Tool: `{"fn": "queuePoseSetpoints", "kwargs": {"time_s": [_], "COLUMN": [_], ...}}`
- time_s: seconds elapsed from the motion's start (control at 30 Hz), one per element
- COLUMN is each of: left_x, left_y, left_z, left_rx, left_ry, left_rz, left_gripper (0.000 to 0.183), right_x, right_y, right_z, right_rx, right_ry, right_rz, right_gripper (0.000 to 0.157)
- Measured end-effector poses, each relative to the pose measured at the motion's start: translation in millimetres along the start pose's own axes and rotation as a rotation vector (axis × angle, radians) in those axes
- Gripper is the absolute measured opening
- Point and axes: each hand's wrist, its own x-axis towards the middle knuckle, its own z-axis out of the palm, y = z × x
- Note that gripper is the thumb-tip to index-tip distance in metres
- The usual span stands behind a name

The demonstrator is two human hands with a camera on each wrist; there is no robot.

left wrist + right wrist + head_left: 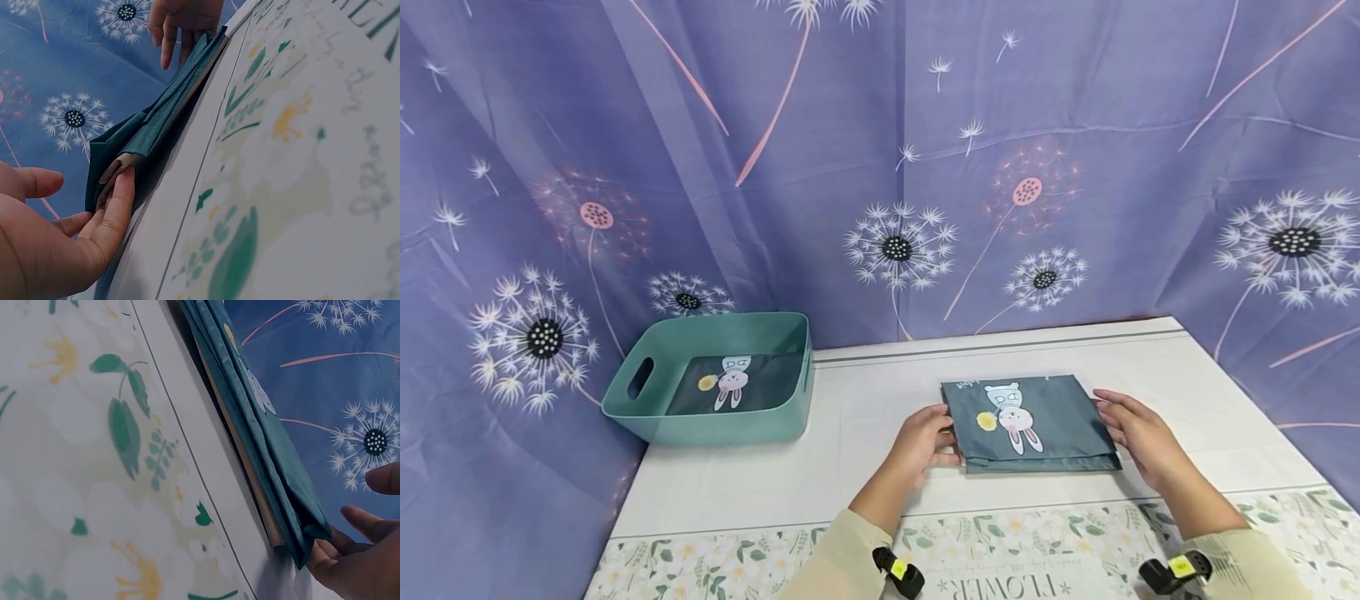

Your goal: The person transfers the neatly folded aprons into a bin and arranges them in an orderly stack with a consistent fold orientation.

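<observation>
A folded dark green cloth (pixel 1063 412), printed with a white rabbit and a yellow flower, lies on the table in the head view. At its left edge is my left hand (pixel 921 446); in the left wrist view the fingertips (pixel 127 181) touch the folded layers and the thumb stands apart. My right hand (pixel 1138 433) is at the opposite edge. Its fingers (pixel 325 556) reach the cloth's corner in the right wrist view, with the thumb raised away. Several stacked layers and a lighter underside (pixel 247 469) show along the near side.
To the left stands a green plastic basket (pixel 722 427) with side handle holes, and another dark green rabbit-print cloth (pixel 775 375) lies flat inside. A purple dandelion curtain (pixel 820 225) hangs behind the table. The white tablecloth (pixel 730 487) has a floral, lettered front band.
</observation>
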Motion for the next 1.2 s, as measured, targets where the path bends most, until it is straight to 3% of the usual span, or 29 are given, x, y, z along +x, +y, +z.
{"fn": "queuePoseSetpoints", "kwargs": {"time_s": [0.4, 0.63, 1.2], "left_x": [-3.4, -3.8, -9.5], "left_y": [0.3, -0.7, 2.5], "left_z": [-10.4, -16.6, -26.5], "left_rx": [0.013, 0.02, 0.039], "left_ry": [0.019, 0.013, 0.018], "left_rz": [0.013, 0.025, 0.054], "left_gripper": [0.048, 0.05, 0.051], "right_x": [0, 2, 3], "right_y": [-4, -6, -8], "right_z": [9.3, 15.0, 28.2], "right_rx": [0.016, 0.001, -0.04], "right_ry": [-0.023, -0.03, -0.048], "right_rz": [-0.006, 0.032, 0.046], "right_gripper": [0.068, 0.07, 0.063]}}
